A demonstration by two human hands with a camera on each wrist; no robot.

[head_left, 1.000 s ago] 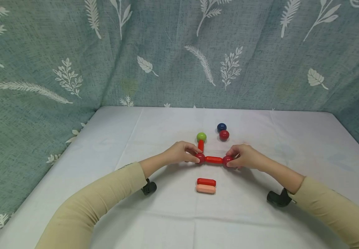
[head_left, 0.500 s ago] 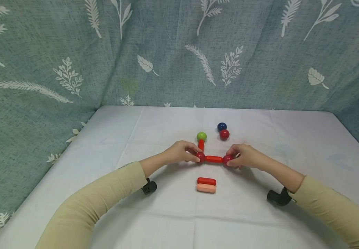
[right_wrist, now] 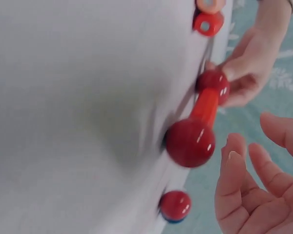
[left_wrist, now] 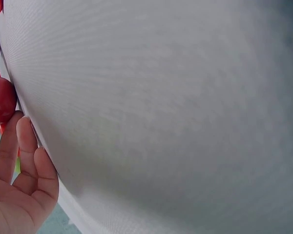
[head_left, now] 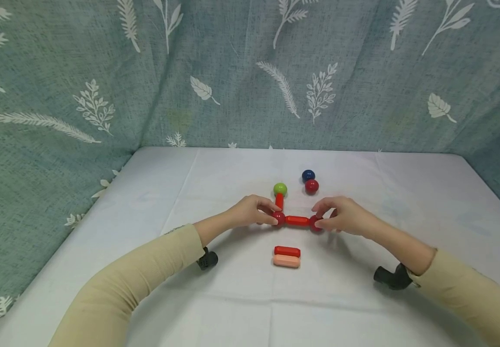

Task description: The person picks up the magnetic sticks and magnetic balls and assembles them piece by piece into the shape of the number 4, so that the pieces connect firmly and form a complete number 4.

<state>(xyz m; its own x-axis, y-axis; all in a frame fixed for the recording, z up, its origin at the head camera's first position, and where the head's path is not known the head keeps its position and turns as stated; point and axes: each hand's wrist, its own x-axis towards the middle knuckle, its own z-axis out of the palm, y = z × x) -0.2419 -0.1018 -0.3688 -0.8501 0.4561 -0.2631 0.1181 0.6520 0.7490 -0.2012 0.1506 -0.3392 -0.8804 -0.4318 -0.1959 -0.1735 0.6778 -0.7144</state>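
My left hand [head_left: 251, 211] pinches the red ball [head_left: 278, 219] at the corner of a joined piece. From that ball a red stick [head_left: 279, 202] runs back to a green ball [head_left: 280, 189]. Another red stick [head_left: 297, 221] leads right to a second red ball [head_left: 316, 223]. Beside this second ball is my right hand [head_left: 345, 216]; the right wrist view has its fingers [right_wrist: 232, 170] spread and apart from the ball [right_wrist: 190, 143]. In the left wrist view, the left fingers [left_wrist: 10, 141] lie against the corner ball [left_wrist: 1, 101].
In front of the joined piece lie a loose red stick [head_left: 287, 251] and a peach stick [head_left: 286, 261], side by side. Behind it sit a blue ball [head_left: 308, 176] and a red ball [head_left: 312, 187], close together. A white cloth [head_left: 215, 308] covers the table; a patterned curtain [head_left: 232, 111] hangs behind.
My right hand has let go of the right-hand red ball and drawn slightly up and away, its fingers parting. The left hand and the joined piece stay in place.
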